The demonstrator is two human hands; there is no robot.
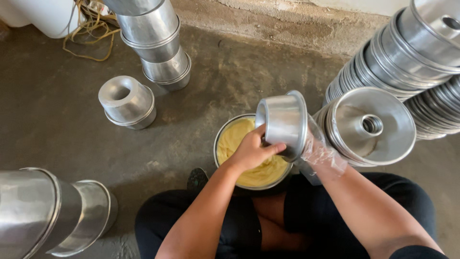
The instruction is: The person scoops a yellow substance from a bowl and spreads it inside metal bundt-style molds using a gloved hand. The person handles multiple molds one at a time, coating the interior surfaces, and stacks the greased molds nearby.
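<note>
Hands hold a shiny tube cake tin over a bowl of yellow grease.

The left hand [251, 151] grips the round silver metal tin [283, 122]; the right hand [322, 156], in a clear plastic bag, goes inside it, fingers hidden. The yellow-filled metal bowl [229, 139] sits below. Stacked silver tins [383, 72] crowd the right; more silver tins [153, 43] stand done-looking left.

no packages, labels, signs or screens in view
</note>
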